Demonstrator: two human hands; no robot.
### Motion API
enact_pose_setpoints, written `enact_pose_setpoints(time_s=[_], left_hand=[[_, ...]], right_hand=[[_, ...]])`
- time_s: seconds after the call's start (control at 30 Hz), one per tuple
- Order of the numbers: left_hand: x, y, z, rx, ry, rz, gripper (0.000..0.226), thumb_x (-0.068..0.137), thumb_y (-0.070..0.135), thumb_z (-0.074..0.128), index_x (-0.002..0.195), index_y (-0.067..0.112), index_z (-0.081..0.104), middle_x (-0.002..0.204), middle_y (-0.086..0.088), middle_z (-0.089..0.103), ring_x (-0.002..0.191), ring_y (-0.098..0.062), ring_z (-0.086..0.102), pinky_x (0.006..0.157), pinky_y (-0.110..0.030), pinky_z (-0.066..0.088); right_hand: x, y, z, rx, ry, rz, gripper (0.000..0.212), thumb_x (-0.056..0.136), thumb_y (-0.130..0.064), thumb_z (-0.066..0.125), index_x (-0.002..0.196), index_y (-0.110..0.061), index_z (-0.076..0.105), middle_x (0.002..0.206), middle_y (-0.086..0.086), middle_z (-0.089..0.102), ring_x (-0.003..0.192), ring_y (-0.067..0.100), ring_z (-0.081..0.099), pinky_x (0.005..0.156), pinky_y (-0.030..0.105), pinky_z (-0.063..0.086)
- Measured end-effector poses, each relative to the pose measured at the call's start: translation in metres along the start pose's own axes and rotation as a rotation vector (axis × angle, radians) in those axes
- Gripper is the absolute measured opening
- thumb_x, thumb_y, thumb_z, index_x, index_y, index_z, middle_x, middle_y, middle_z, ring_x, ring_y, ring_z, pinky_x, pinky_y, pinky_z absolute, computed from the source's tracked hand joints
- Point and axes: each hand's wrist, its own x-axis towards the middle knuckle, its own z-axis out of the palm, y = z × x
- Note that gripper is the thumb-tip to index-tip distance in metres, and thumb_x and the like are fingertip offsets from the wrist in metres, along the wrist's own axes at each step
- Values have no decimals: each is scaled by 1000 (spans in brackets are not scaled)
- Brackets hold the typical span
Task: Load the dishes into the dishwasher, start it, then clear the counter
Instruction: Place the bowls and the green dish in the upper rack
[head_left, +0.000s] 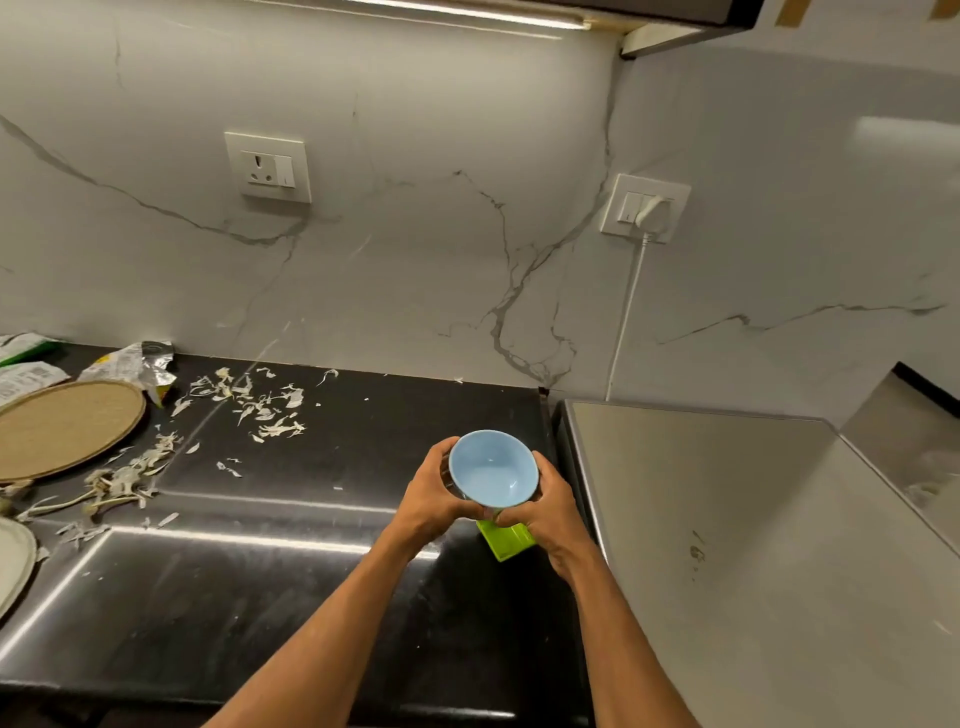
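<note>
Head view: left hand (431, 499) and right hand (545, 512) cupping blue bowl (493, 470) from both sides, fingers (440, 460) curling round its wall, above green dish (506, 540) on tabletop (311, 597). Bowl looking ceramic: stiff, glossy, probably slippery, breakable, so gripping wall under rim seeming safest. Farther back, peel scraps (260, 405) lying scattered.

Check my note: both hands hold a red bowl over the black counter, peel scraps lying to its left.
Wrong in one point: the bowl is light blue, not red, as the head view shows. The left hand and right hand do hold it over the black counter, peel scraps lying to its left.
</note>
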Motion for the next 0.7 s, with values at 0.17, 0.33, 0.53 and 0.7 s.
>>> enact_pose_setpoints(time_s=[0.17, 0.33, 0.53, 0.7], left_hand=[[-15, 5, -1, -12, -46, 40, 94, 52, 12, 92, 130, 28, 43, 123, 7, 56, 114, -18, 56, 91, -27, 52], [-40, 7, -9, -5, -130, 87, 94, 51, 18, 91, 131, 28, 43, 125, 8, 56, 116, -17, 55, 96, -34, 51], [-77, 4, 7, -31, -203, 88, 98, 41, 30, 92, 127, 32, 45, 121, 10, 58, 113, -15, 58, 92, -32, 53], [-97, 9, 36, -50, -250, 97, 97, 38, 32, 93, 124, 34, 48, 119, 10, 61, 112, -14, 59, 91, -31, 54]], right_hand=[[-29, -12, -1, -5, 45, -56, 84, 66, 5, 83, 136, -20, 46, 123, -2, 56, 113, 20, 56, 79, 18, 56], [-69, -17, 11, 8, 121, -86, 82, 65, 3, 84, 134, -23, 48, 123, -2, 57, 113, 19, 57, 74, 15, 55], [-120, -11, 9, -24, 227, -89, 79, 68, -1, 85, 133, -24, 47, 122, -6, 57, 111, 17, 58, 83, 16, 54], [-156, -8, -12, -30, 292, -61, 85, 60, -22, 85, 136, -23, 48, 127, -4, 59, 113, 16, 59, 97, 34, 54]])
